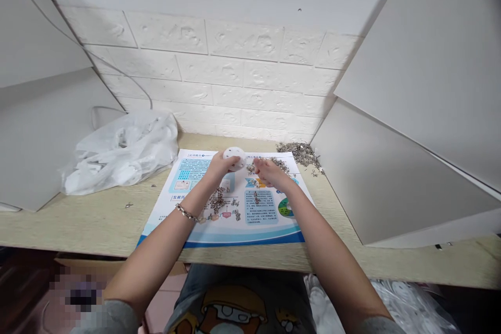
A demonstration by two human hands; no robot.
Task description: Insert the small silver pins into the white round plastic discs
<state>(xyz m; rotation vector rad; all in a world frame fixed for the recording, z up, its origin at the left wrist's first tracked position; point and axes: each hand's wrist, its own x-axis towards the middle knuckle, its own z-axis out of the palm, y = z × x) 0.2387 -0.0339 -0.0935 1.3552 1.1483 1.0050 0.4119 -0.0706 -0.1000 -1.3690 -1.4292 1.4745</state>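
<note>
My left hand (222, 164) grips a round white plastic disc (235, 155) with small holes in its face, thumb laid over its front. Just to the right, my right hand (270, 173) is closed, fingertips pinched together close to the disc but apart from it. Whatever is between those fingertips is too small to make out. Below the hands, small metal parts (219, 201) lie in a loose pile on a printed paper sheet (188, 229). More small metal parts (279, 167) are scattered behind my right hand.
A larger heap of metal pieces (299, 154) sits at the back right of the table (266, 257). On the left rests a clear plastic bag (129, 151) of white parts. Grey-white panels (391, 177) stand on both sides, with a white brick-patterned wall (227, 70) behind.
</note>
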